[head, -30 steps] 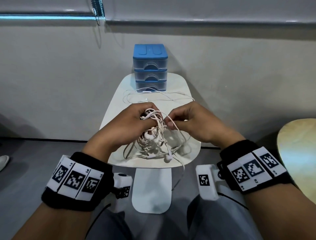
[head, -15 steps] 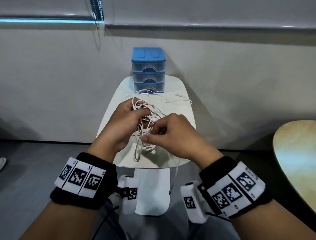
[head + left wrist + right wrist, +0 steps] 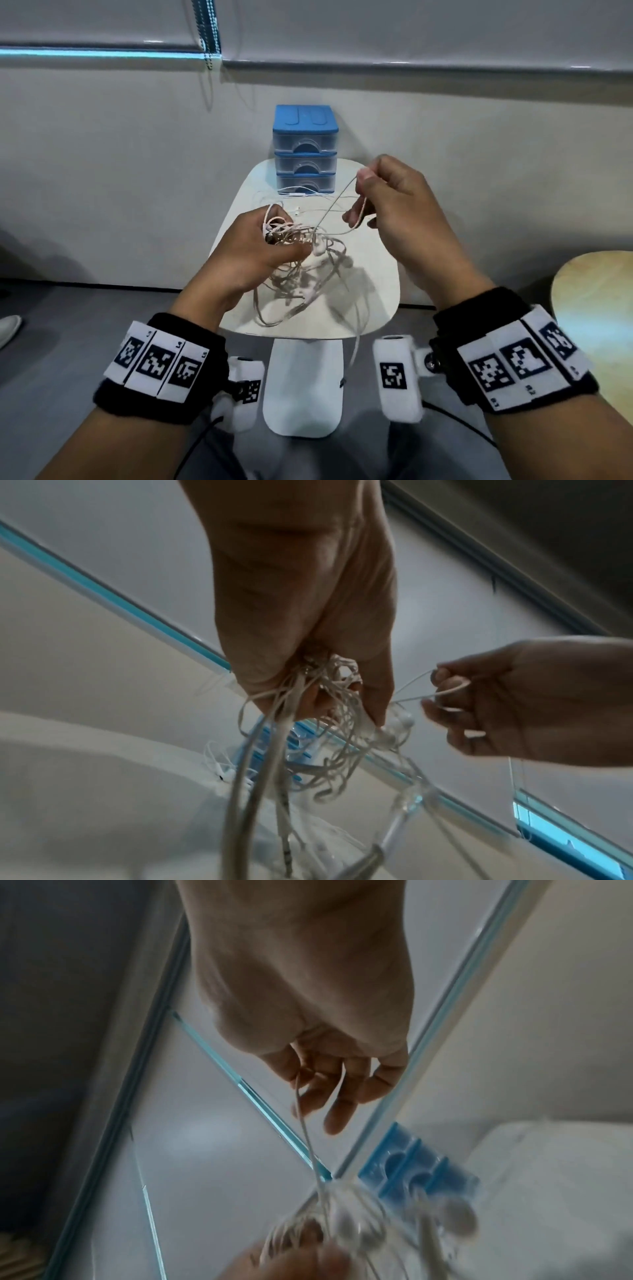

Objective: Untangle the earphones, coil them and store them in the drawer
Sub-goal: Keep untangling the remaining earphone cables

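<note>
A tangled bundle of pale earphones hangs above the small white table. My left hand grips the knot of the bundle; loops and earbuds dangle below it. My right hand is raised to the right and pinches one loop of cable drawn out of the tangle. A second white pair of earphones lies on the table in front of the blue three-drawer unit. All its drawers are closed.
The drawer unit stands at the table's far edge against the wall. A cable end hangs over the table's near edge. A round wooden table is at the right. A window-blind chain hangs on the wall.
My right hand has risen up and to the right, drawing a cable loop out of the tangle. The left hand still holds the bundle, which now hangs looser.
</note>
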A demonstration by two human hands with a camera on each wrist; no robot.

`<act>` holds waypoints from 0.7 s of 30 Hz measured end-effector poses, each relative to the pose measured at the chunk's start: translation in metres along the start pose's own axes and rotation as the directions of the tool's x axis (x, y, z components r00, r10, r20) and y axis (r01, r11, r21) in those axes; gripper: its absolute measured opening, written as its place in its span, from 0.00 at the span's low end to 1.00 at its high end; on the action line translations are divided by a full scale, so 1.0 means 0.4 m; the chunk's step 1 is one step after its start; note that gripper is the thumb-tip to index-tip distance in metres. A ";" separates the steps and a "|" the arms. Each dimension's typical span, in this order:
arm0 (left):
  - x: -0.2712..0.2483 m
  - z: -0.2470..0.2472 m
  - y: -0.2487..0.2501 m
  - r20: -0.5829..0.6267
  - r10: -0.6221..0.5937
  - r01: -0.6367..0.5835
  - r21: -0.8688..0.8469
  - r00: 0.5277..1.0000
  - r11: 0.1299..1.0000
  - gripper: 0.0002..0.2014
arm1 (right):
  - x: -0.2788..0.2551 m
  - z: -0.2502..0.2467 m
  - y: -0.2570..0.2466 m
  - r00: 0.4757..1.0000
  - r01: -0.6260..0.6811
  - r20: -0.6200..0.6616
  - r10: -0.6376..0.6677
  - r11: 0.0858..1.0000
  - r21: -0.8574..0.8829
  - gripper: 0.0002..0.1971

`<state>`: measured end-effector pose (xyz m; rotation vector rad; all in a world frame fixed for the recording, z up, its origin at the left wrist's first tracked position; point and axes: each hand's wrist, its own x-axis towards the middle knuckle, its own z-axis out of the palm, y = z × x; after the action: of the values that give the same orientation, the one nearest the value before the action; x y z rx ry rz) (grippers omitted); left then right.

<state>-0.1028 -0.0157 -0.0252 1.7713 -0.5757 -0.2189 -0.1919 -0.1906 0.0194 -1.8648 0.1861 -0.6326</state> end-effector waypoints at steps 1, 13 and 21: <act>0.000 -0.002 0.004 0.019 0.014 -0.015 0.047 1.000 0.999 0.16 | 0.005 -0.010 -0.013 1.000 0.030 0.006 -0.029 0.999 -0.022 0.14; 0.020 -0.027 -0.005 -0.101 0.059 -0.008 0.444 0.993 0.896 0.09 | 0.010 -0.132 -0.024 0.909 0.135 0.380 0.170 0.744 -0.655 0.08; 0.014 -0.042 -0.030 -0.141 0.046 0.027 0.474 0.989 0.880 0.08 | 0.035 -0.173 0.028 0.931 -0.037 -0.360 -0.065 0.962 -0.270 0.07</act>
<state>-0.0876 -0.0018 -0.0310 2.2383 -0.5609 0.0736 -0.2135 -0.2578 0.0314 -1.9960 0.5285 -1.0063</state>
